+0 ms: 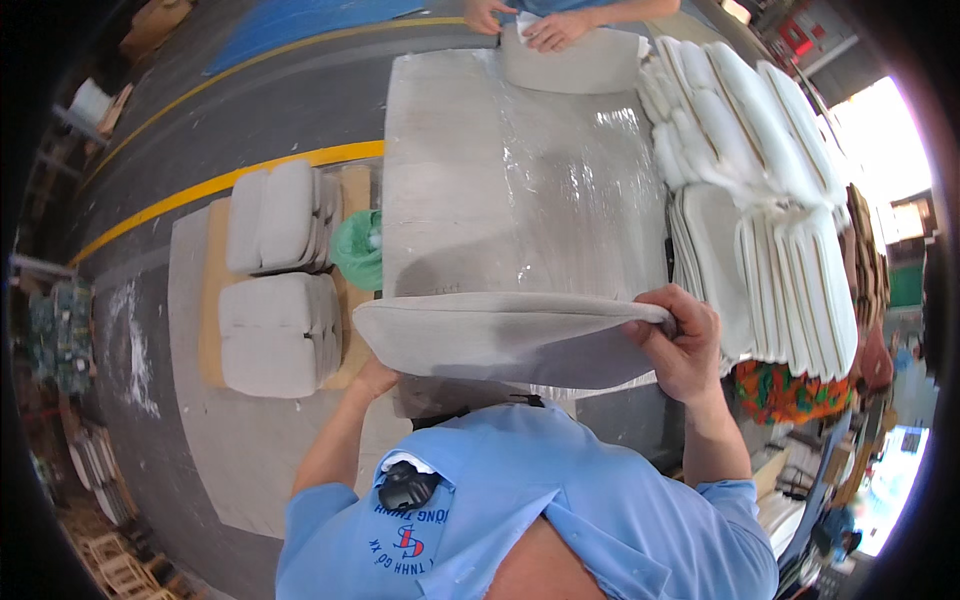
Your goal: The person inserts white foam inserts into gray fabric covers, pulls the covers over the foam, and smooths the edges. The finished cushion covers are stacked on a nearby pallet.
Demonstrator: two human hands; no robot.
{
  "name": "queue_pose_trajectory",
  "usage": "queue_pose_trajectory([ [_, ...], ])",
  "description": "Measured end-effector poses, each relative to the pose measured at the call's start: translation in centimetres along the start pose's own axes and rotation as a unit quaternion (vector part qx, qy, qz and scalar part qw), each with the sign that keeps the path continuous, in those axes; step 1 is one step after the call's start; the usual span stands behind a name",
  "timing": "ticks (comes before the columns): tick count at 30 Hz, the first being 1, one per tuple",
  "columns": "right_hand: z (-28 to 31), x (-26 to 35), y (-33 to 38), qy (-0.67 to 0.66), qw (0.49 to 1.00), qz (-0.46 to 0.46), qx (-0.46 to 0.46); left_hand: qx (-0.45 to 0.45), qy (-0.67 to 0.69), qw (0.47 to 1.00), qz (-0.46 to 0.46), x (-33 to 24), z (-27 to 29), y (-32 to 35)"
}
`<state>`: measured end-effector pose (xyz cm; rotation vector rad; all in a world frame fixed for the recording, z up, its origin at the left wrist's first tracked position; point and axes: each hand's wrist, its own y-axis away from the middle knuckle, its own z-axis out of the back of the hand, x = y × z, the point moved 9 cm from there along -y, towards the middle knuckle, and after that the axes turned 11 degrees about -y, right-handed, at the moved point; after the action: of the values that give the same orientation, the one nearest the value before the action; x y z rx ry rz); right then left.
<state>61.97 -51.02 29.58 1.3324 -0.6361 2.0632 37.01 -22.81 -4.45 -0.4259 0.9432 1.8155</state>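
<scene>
A grey fabric-covered cushion (500,340) is tilted up in front of my chest, over the near edge of the work table. My right hand (685,340) pinches its right corner, thumb on the near face and fingers round the edge. At the cushion's lower left end is my left hand (376,378), holding it from below, its fingers mostly hidden behind the cushion. The table top (450,180) is grey with a shiny clear film over its right part. Across it, another person's hands (550,30) hold a similar grey cushion (575,62).
Right of the table stand stacked white padded cushions (740,130) and upright pale cushions (800,290). To the left, finished-looking grey cushions (270,335) lie piled on cardboard beside a green plastic bag (358,250). A yellow floor line (190,205) runs behind them.
</scene>
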Motion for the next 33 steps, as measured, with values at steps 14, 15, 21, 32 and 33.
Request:
queue_pose_trajectory([
  [14, 4.2, -9.5, 3.9, 0.149, 0.958, -0.209, -0.13, 0.085, 0.201, 0.976, -0.025, 2.1, -1.8, -4.4],
  [15, 3.5, -8.0, 4.0, 0.087, 0.97, -0.165, -0.158, 0.067, 0.247, 0.967, -0.011, 2.3, -1.5, -4.8],
  [21, 3.8, -7.2, 6.4, 0.112, 0.956, -0.157, -0.219, 0.096, 0.197, 0.973, -0.075, 2.0, -2.0, -5.8],
  [32, 2.7, -6.0, 10.1, 0.019, 0.931, -0.135, -0.338, 0.031, 0.063, 0.98, -0.184, -1.5, 3.2, -3.2],
  [33, 1.6, -4.8, 9.9, 0.018, 0.939, -0.112, -0.325, 0.039, 0.05, 0.982, -0.179, -0.6, 4.1, -2.2],
])
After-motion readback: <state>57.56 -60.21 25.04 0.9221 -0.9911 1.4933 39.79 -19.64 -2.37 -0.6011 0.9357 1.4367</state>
